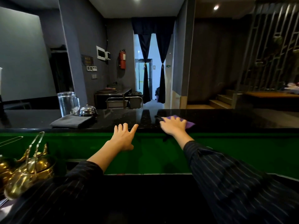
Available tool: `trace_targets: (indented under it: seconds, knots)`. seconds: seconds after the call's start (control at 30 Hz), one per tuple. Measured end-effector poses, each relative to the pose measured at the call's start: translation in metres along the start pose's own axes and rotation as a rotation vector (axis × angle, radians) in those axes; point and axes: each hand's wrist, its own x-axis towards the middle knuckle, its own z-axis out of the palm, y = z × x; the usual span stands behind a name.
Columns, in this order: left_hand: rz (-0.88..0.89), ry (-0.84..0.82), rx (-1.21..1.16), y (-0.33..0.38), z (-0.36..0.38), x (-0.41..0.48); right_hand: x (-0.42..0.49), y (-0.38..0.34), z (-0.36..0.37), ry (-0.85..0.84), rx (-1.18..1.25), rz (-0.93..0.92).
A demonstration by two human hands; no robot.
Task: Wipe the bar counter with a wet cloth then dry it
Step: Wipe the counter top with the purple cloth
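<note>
The black speckled bar counter (226, 120) runs across the view above a green front panel. My right hand (174, 126) lies flat on a purple cloth (190, 124), pressing it onto the counter right of centre. My left hand (124, 136) rests with fingers spread on the counter's near edge and holds nothing. A folded dark grey cloth (72, 121) lies on the counter to the left, apart from both hands.
A glass jar (68, 103) and a silver call bell (88, 110) stand behind the grey cloth. Brass teapots (29, 172) crowd the lower left below the counter. Beyond the counter are a metal cart (124, 101) and a curtained doorway.
</note>
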Motion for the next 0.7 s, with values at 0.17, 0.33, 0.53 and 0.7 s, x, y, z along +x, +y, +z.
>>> trace_targets:
  seconds: [0.17,0.33,0.53,0.7]
  knots:
    - [0.099,0.107,-0.098,0.07,-0.015,0.023,-0.011,0.031,0.003,0.034,0.046,-0.228]
    - [0.217,0.089,-0.165,0.154,-0.036,0.05,-0.006,0.146,-0.015,0.055,0.033,-0.103]
    - [0.232,0.02,-0.181,0.212,-0.043,0.073,0.011,0.291,-0.038,-0.037,-0.004,0.149]
    - [0.207,0.006,-0.215,0.211,-0.041,0.081,0.044,0.316,-0.05,-0.206,0.041,0.277]
